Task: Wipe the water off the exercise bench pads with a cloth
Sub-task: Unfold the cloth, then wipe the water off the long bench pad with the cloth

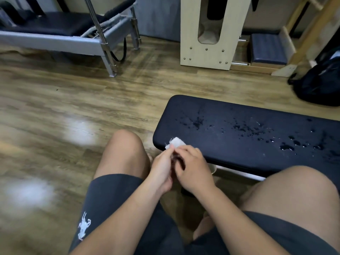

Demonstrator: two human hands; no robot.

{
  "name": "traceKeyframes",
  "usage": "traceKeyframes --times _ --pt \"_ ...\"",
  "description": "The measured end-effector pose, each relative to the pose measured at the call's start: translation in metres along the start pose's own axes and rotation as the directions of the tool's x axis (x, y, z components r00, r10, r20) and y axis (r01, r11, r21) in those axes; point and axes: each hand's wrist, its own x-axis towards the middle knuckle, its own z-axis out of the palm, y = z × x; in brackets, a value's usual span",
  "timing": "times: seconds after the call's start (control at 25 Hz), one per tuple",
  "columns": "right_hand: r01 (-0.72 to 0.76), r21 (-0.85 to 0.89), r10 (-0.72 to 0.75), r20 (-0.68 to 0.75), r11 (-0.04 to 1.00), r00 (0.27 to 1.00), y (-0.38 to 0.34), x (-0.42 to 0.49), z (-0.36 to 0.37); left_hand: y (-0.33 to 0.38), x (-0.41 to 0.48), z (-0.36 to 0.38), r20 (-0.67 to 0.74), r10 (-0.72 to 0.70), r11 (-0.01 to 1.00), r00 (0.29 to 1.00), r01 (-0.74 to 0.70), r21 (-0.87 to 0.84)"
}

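The person sits with knees apart, hands meeting at the near left corner of the dark pad (184,111). The left hand (161,168) and right hand (195,168) both have their grip pinched on a small white cloth (175,142), which pokes up past the fingertips over the pad's edge. Water (286,147) lies in drops and small pools across the pad, well right of the cloth. A black bag (320,83) sits on the floor (73,98) beyond

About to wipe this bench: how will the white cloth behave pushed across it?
Probably light and floppy: the cloth bunches small between the left hand and right hand. Its frayed edge suggests it may crumple unless pressed flat.
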Motion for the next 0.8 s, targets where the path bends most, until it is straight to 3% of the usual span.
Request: traceKeyframes --times 0.08,0.2,0.32,0.36,0.4,0.44,0.48,0.52,0.56,0.64,0.72,0.8 --pt "0.017 -0.009 -0.017 0.034 1.0 0.999 0.0 -0.001 0.002 0.009 -0.003 -0.003 -0.033 0.032 0.999 0.999 -0.031 0.011" --pt "-0.08 0.08 0.084 -0.04 0.994 0.996 0.014 0.007 0.001 0.009 -0.003 -0.004 0.036 0.07 0.98 0.997 -0.075 0.183" --pt "-0.11 0.141 0.105 0.043 0.984 0.994 0.019 0.033 0.004 0.022 0.009 -0.014 0.112 0.172 0.914 0.979 -0.201 0.353" --pt "-0.074 0.093 0.07 0.043 0.993 0.997 0.021 0.044 0.004 0.025 0.016 -0.019 0.13 0.259 0.795 0.957 -0.288 0.534" --pt "-0.036 0.044 0.037 -0.015 0.998 0.999 0.022 0.063 0.001 0.03 0.026 -0.025 0.169 0.369 0.526 0.914 -0.355 0.773" --pt "-0.017 0.019 0.019 -0.107 1.0 0.994 0.021 0.088 -0.006 0.034 0.037 -0.032 0.24 0.413 0.167 0.878 -0.333 0.928" --pt "-0.015 -0.009 0.013 -0.191 1.0 0.981 0.02 0.115 -0.012 0.035 0.048 -0.037 0.31 0.394 -0.116 0.866 -0.288 0.951" --pt "-0.005 -0.06 -0.008 -0.222 0.998 0.975 0.022 0.141 -0.013 0.034 0.061 -0.041 0.358 0.329 -0.26 0.874 -0.281 0.924" --pt "0.02 -0.139 -0.046 -0.186 0.99 0.981 0.024 0.163 -0.008 0.031 0.071 -0.044 0.384 0.247 -0.316 0.89 -0.3 0.9" --pt "0.19 -0.311 -0.168 0.096 0.931 0.981 0.029 0.182 0.017 0.022 0.077 -0.044 0.39 0.176 -0.328 0.904 -0.319 0.889" --pt "0.443 -0.338 -0.298 0.401 0.831 0.866 0.044 0.177 0.046 0.018 0.08 -0.045 0.402 0.201 -0.333 0.893 -0.324 0.886" --pt "0.553 -0.283 -0.366 0.509 0.784 0.779 0.065 0.198 0.046 0.022 0.08 -0.045 0.4 0.202 -0.329 0.894 -0.322 0.888"
